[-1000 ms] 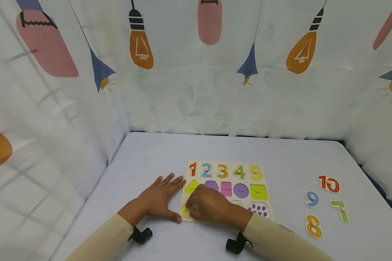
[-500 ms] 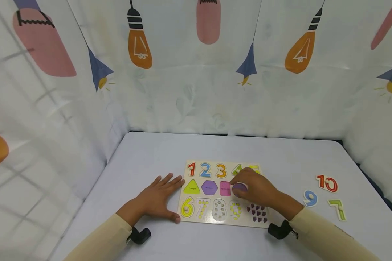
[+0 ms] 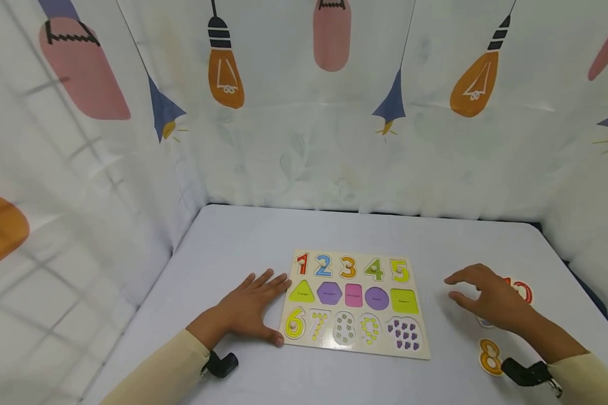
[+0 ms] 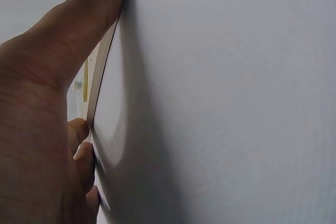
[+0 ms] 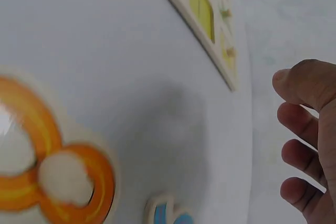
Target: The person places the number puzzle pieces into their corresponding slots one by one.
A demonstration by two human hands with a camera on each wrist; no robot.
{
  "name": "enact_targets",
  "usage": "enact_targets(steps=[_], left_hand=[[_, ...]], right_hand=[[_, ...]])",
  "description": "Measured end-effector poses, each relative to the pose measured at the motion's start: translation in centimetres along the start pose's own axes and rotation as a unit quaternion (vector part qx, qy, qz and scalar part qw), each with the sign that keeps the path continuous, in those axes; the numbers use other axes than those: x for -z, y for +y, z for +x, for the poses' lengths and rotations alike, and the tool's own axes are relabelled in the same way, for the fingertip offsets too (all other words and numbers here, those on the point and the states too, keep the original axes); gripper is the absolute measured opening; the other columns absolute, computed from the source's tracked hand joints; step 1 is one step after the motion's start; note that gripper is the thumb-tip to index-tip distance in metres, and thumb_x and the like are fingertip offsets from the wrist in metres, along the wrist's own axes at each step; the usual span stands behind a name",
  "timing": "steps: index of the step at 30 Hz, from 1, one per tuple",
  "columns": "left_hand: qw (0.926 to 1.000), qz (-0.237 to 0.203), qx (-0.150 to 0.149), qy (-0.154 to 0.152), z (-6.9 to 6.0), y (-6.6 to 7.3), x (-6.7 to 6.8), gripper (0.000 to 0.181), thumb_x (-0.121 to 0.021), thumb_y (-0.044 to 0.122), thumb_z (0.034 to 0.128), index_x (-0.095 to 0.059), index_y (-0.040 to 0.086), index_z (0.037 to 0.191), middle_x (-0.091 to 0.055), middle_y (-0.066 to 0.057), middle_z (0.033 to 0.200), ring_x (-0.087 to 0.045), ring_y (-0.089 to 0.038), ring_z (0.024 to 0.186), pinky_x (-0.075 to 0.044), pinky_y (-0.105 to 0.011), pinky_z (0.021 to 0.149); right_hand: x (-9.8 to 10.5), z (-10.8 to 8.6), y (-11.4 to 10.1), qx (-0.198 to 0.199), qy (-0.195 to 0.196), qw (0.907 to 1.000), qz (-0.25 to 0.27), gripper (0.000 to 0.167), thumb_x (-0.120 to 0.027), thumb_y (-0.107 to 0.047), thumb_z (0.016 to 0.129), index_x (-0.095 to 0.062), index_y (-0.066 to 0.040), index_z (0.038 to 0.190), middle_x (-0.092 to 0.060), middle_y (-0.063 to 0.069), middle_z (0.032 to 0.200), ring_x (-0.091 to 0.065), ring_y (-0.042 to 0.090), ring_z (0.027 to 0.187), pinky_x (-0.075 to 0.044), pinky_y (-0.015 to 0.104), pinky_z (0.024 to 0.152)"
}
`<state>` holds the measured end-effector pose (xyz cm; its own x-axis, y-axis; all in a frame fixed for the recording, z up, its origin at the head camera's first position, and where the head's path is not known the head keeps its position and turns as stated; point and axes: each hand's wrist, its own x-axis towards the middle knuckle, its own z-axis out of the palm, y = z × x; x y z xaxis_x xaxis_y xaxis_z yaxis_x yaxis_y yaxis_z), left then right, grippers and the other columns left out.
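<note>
Left hand at the number board — right hand above the white tabletop.
The board lies in the frame's lower middle, the left fingers spread, thumb against its lower left corner. At lower right, the right thumb and forefinger stand apart — the red 10 and blue 9 partly hidden by that hand, the orange 8 near its wrist.

Board: 1–6 | orange piece: 8 | red piece: 0 (rest mostly covered)
</note>
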<state>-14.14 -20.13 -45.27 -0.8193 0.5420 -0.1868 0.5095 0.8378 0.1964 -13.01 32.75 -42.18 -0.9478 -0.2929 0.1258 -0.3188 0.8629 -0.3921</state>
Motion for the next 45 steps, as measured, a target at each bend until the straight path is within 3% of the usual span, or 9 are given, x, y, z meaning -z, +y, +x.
enact_targets(steps=[4,10,18,28,35,39,45], left_hand=[[1.0,-0.004,0.0,0.0,0.0,-0.1,-0.1,0.128,-0.066,0.093,0.0615,-0.028,0.025,0.164,-0.024,0.007,0.169,-0.01,-0.025,0.157,-0.012,-0.055,0.124],[1.0,-0.001,0.001,-0.001,0.0,0.0,-0.1,0.128,-0.065,0.093,0.0617,-0.028,0.025,0.164,-0.022,0.008,0.169,-0.009,-0.024,0.157,-0.01,-0.054,0.124],[1.0,0.001,0.0,-0.002,0.0,0.1,0.0,0.127,-0.066,0.091,0.0633,-0.028,0.024,0.164,-0.023,0.006,0.169,-0.01,-0.026,0.157,-0.011,-0.055,0.124],[1.0,0.003,0.002,-0.001,-0.1,0.1,-0.1,0.126,-0.067,0.091,0.0629,-0.028,0.026,0.164,-0.023,0.007,0.169,-0.01,-0.026,0.157,-0.011,-0.055,0.124],[1.0,0.002,0.002,0.0,-0.1,0.3,0.0,0.125,-0.068,0.09,0.0635,-0.029,0.025,0.164,-0.024,0.007,0.169,-0.011,-0.026,0.157,-0.011,-0.056,0.124],[1.0,0.002,0.001,-0.001,-0.1,0.3,0.1,0.125,-0.068,0.09,0.0639,-0.029,0.025,0.164,-0.024,0.007,0.169,-0.01,-0.026,0.157,-0.011,-0.056,0.124],[1.0,0.001,0.001,0.0,-0.1,0.2,0.1,0.125,-0.068,0.089,0.0641,-0.029,0.024,0.164,-0.024,0.006,0.169,-0.01,-0.027,0.157,-0.011,-0.056,0.124]], right_hand=[[0.8,-2.1,2.8,-0.022,-0.003,0.9998,-0.001,0.035,-0.088,-0.022,0.082,-0.075,-0.017,0.114,-0.067,0.006,0.116,-0.059,0.032,0.109,-0.058,0.043,0.079],[1.7,-4.8,6.4,-0.063,0.005,0.9979,-0.009,0.036,-0.09,-0.023,0.079,-0.077,-0.014,0.111,-0.068,0.018,0.117,-0.058,0.043,0.109,-0.058,0.051,0.077],[2.3,-6.5,9.4,-0.145,-0.044,0.9882,-0.018,0.041,-0.087,-0.025,0.081,-0.075,-0.003,0.113,-0.065,0.028,0.118,-0.053,0.05,0.108,-0.052,0.064,0.078],[1.2,-8.2,11.2,-0.168,-0.041,0.9846,-0.023,0.032,-0.087,-0.017,0.081,-0.076,0.0,0.106,-0.069,0.014,0.102,-0.057,0.035,0.091,-0.047,0.065,0.078],[1.4,-8.7,11.5,-0.174,-0.048,0.9831,-0.03,0.029,-0.087,-0.013,0.079,-0.075,0.0,0.102,-0.066,0.006,0.093,-0.052,0.027,0.084,-0.046,0.037,0.065],[1.3,-8.9,11.8,-0.189,-0.065,0.9795,-0.025,0.027,-0.085,-0.01,0.079,-0.073,0.003,0.1,-0.065,0.003,0.09,-0.051,0.027,0.083,-0.045,0.035,0.063],[1.5,-8.9,11.8,-0.184,-0.066,0.9801,-0.035,0.021,-0.084,-0.009,0.081,-0.074,-0.001,0.098,-0.064,0.001,0.089,-0.05,0.023,0.082,-0.043,0.033,0.063]])
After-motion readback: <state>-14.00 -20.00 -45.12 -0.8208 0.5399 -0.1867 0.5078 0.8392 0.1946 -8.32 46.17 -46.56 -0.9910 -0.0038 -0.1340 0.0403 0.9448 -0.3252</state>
